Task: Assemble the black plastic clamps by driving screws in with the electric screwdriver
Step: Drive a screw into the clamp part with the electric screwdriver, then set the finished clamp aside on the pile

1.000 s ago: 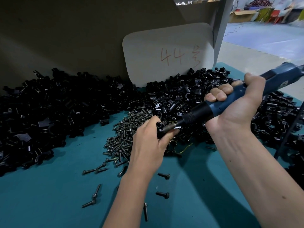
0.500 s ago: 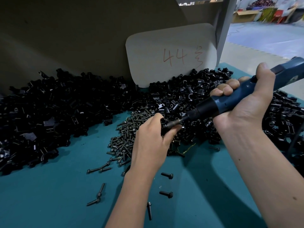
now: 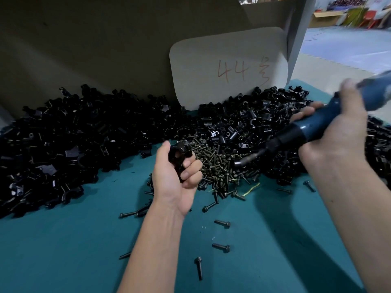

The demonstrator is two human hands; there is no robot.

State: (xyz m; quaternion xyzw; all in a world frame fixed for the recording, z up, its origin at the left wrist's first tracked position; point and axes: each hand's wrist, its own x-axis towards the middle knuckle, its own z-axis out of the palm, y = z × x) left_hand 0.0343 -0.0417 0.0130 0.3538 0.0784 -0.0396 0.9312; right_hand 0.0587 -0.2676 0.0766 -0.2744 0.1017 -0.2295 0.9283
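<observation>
My left hand grips a black plastic clamp above the teal table, fingers curled round it. My right hand grips the blue electric screwdriver, which slants down to the left. Its bit tip hangs free over the pile of dark screws, a hand's width right of the clamp. A big heap of black clamp parts lies on the left, and another heap of black clamp parts lies behind the screws.
Loose screws lie scattered on the teal tabletop near my left forearm. A cardboard sign marked 44 leans on the brown back wall. More black parts lie at the right edge.
The screwdriver bit has come off the clamp and drawn back to the right. My left hand has carried the clamp leftward, away from the bit.
</observation>
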